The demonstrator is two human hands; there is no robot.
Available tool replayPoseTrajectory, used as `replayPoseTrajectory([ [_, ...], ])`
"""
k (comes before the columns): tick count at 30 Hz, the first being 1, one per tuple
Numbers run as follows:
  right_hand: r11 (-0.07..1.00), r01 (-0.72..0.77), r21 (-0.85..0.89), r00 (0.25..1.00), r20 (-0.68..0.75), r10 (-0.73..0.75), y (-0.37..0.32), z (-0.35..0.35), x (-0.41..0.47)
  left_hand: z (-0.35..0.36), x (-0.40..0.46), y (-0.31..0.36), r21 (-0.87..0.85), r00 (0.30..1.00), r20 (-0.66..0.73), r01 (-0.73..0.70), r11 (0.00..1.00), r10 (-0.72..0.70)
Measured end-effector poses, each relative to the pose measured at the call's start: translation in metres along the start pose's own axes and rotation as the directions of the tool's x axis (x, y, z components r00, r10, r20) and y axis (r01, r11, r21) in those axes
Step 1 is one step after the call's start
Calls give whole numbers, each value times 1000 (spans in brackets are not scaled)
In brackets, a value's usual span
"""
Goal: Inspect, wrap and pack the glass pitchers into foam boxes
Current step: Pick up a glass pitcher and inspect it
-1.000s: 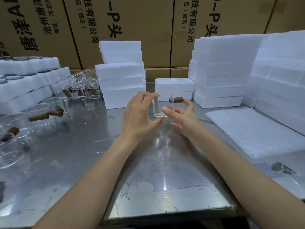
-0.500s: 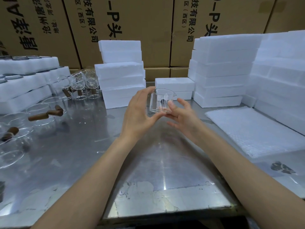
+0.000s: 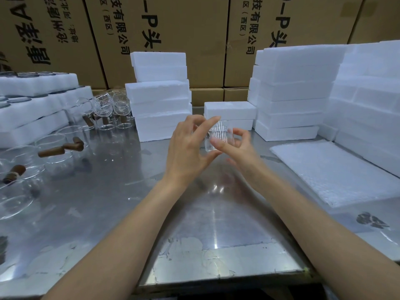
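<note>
Both hands hold the pitcher (image 3: 219, 137) above the table (image 3: 108, 202) at centre: left hand (image 3: 188, 150) and right hand (image 3: 239, 148) pinch its sides. Foam boxes (image 3: 160, 109) stand at 12, more pitchers (image 3: 54, 148) at 9, wrap (image 3: 333, 172) at 3.

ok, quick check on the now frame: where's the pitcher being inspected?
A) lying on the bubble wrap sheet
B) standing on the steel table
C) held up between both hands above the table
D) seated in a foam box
C: the ribbed glass pitcher is off the steel table, gripped by the fingertips of the left hand and the right hand; the bubble wrap sheet to the right lies bare.
</note>
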State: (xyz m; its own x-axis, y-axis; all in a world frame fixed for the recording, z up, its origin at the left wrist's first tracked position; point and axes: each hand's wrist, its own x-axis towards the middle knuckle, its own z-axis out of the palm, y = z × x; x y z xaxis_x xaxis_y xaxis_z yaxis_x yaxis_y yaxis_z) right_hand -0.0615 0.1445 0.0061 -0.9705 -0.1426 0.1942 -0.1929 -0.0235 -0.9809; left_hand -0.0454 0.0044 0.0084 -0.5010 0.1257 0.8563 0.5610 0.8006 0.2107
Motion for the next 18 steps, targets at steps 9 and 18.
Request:
replayPoseTrajectory([
  [9,977,-61,205,998,-18,66,-7,-8,2,-1,2,-7,-64,997,69,49,997,-45],
  [18,974,-116,192,993,35,112,-8,-9,2,-2,2,-5,-8,997,71,36,999,-35],
])
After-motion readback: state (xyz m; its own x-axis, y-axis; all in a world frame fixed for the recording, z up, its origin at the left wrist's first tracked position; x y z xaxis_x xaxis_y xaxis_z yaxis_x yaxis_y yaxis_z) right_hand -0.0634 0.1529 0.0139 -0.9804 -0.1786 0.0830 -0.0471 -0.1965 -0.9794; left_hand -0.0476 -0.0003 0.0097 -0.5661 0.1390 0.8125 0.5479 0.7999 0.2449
